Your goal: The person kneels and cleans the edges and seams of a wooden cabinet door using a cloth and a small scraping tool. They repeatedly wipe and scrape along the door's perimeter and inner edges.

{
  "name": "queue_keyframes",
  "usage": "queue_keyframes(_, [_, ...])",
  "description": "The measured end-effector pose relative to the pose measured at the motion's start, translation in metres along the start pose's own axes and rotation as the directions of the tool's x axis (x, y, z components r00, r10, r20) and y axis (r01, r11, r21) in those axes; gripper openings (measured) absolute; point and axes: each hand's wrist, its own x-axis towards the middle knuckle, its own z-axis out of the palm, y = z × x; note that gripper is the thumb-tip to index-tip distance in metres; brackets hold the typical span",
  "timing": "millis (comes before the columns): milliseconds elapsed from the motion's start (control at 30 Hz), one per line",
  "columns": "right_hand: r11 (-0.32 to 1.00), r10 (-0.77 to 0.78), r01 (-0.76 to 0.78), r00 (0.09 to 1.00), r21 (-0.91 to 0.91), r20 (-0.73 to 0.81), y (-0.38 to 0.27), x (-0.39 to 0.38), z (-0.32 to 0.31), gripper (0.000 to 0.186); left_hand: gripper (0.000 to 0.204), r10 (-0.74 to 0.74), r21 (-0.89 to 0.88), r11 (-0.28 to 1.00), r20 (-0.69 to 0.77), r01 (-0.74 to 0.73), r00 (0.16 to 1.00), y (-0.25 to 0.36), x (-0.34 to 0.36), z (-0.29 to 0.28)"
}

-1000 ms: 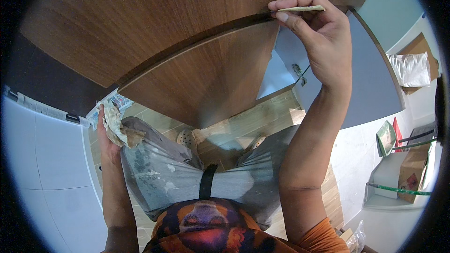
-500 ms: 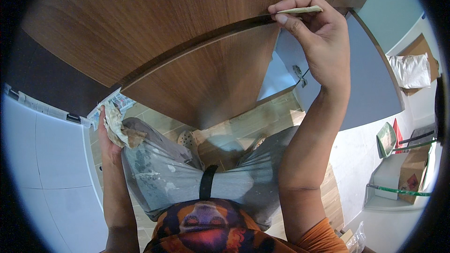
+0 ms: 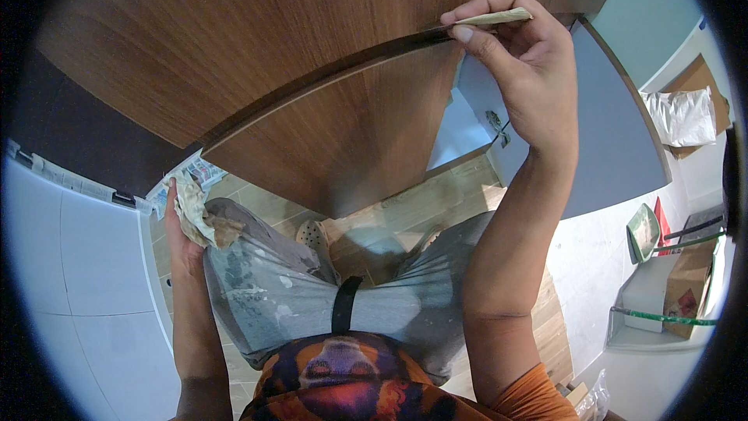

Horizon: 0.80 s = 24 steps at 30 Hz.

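Pinching thin pale strip (image 3: 499, 17) with right hand (image 3: 541, 82) by brown panel (image 3: 351, 125), holding crumpled cloth (image 3: 192, 206), possibly paper, in left hand (image 3: 178, 234)

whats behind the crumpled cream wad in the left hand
Printed paper shows beyond the crumpled cream wad, grey trousers beside it. Whatever it covers, likely including fingers of the left hand, cannot be seen.

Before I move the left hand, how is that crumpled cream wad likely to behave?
The crumpled cream wad is probably floppy, since its loose folds spill past the left hand. It's likely light for its size, as the layers look thin and sheet-like. It seems unlikely to roll, given its ragged, uneven outline.
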Motion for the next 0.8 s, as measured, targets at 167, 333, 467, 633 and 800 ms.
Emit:
queue_keyframes(167, [1.000, 0.004, -0.004, 1.000, 0.029, 0.000, 0.000, 0.000, 0.001, 0.011, 0.030, 0.007, -0.008, 1.000, 0.016, -0.007, 1.000, 0.000, 0.003, -0.006])
queue_keyframes(333, [0.999, -0.028, 0.028, 1.000, 0.036, 0.003, 0.000, 0.001, 0.005, 0.011, 0.030, 0.009, -0.004, 1.000, 0.041, -0.009, 0.999, 0.001, 0.002, -0.005])
queue_keyframes(467, [1.000, -0.004, 0.004, 1.000, 0.024, 0.003, -0.003, 0.001, 0.003, 0.012, 0.031, 0.003, 0.012, 1.000, 0.033, -0.003, 0.999, -0.001, -0.001, 0.003])
queue_keyframes(633, [0.998, -0.021, 0.019, 1.000, 0.067, 0.023, -0.004, 0.001, 0.008, 0.012, 0.031, -0.008, -0.006, 1.000, 0.050, 0.008, 0.999, 0.001, -0.001, 0.001])
queue_keyframes(800, [0.998, -0.039, 0.037, 0.999, 0.060, 0.019, -0.005, 0.001, 0.011, 0.012, 0.031, 0.004, 0.018, 1.000, 0.061, -0.005, 0.998, 0.000, -0.003, 0.004])
